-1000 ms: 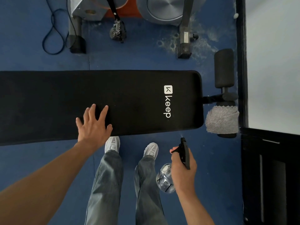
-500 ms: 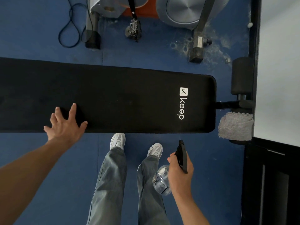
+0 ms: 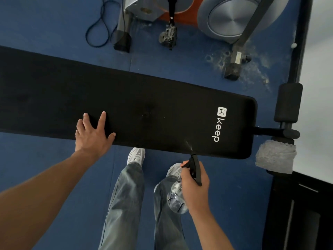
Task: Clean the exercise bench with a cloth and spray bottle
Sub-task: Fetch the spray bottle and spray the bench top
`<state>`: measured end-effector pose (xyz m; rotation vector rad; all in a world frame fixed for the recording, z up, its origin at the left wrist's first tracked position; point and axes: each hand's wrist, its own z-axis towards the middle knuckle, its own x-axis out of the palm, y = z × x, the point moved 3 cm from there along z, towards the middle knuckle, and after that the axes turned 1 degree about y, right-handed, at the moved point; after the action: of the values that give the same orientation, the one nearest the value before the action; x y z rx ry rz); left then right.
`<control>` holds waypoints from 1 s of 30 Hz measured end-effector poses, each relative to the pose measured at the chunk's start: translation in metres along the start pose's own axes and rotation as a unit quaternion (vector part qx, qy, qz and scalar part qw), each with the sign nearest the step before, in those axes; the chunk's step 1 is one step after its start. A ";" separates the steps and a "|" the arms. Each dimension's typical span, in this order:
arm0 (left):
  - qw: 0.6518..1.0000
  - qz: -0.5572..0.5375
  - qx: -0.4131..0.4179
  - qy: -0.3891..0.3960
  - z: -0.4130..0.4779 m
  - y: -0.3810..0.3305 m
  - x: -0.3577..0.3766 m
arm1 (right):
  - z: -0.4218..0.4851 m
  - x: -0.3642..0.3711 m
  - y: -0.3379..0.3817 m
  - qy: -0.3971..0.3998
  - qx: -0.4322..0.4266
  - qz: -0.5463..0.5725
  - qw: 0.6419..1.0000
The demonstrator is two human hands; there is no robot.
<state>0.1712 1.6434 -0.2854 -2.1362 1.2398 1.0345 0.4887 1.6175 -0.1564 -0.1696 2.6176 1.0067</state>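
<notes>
The long black exercise bench (image 3: 144,105) lies across the view, with a white "keep" logo near its right end. My left hand (image 3: 91,134) rests flat on the bench's near edge, fingers spread. My right hand (image 3: 195,184) grips a clear spray bottle (image 3: 177,197) with a black trigger head, nozzle aimed at the bench's near edge. A thin mist shows just past the nozzle. A grey cloth (image 3: 275,156) hangs over the near foam roller at the bench's right end.
An exercise bike (image 3: 232,20) with its pedal and feet stands on the blue floor beyond the bench. A black cable loop (image 3: 98,31) lies at the far left. A dark cabinet (image 3: 302,210) is at the right. My own legs and white shoes are below.
The view has tilted, so the bench now slants. My left hand has slid back to the right along the bench's near edge. A spray mist now shows at the nozzle.
</notes>
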 end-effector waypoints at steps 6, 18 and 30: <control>1.000 -0.002 0.006 -0.001 0.002 0.002 0.000 | 0.001 0.016 0.001 0.017 0.017 -0.013 1.000; 1.000 0.021 0.012 -0.016 0.002 0.004 -0.003 | 0.000 0.031 0.003 0.106 0.021 -0.085 0.990; 0.997 -0.051 -0.003 -0.060 0.008 0.047 -0.011 | -0.006 0.050 0.012 0.089 0.017 -0.064 0.994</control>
<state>0.1237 1.6324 -0.2823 -2.0865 1.0616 1.1053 0.4373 1.6227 -0.1617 -0.4330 2.7401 0.9423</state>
